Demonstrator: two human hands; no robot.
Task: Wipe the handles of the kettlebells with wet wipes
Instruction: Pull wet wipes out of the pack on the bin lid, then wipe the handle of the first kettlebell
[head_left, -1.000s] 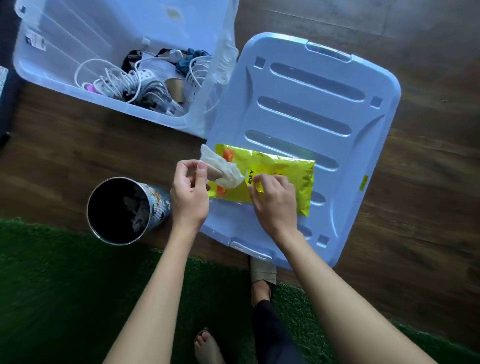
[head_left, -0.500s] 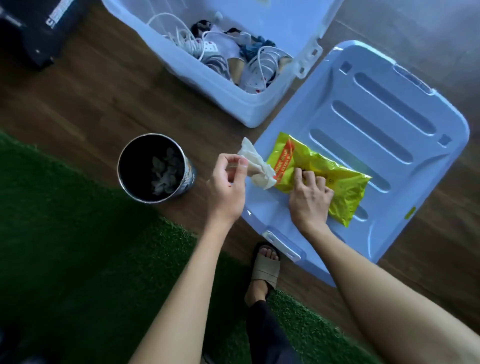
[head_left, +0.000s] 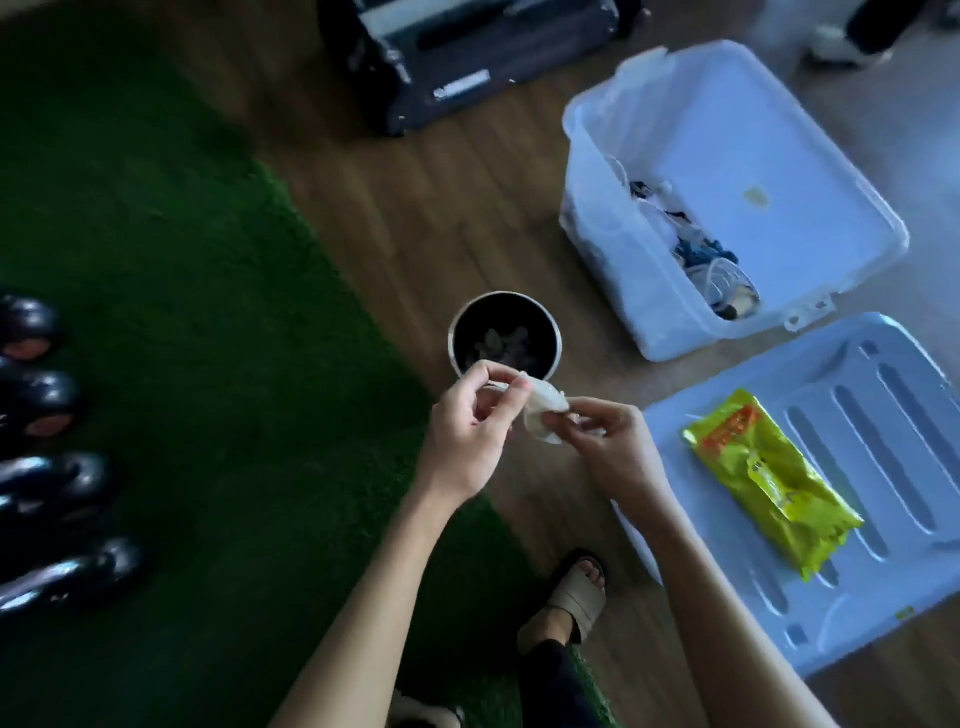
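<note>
While left hand (head_left: 466, 442) and right hand (head_left: 610, 449) pinch wet wipe (head_left: 542, 419), bin (head_left: 505, 295) just beyond, kettlebells (head_left: 49, 400) well apart

Yellow wipes pack (head_left: 768, 486): we are seeing red and orange print on it, too blurred to read.
Dark case (head_left: 545, 57): we are making out a pale label strip (head_left: 462, 89), its writing too smeared to read.
Readable text: we are finding none.

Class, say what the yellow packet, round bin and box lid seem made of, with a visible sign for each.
Yellow packet: probably thin glossy plastic film; it crinkles and shines.
Round bin: likely metal; its rim is bright and silvery.
Box lid: rigid pale blue plastic, smooth, with moulded ribs.
</note>
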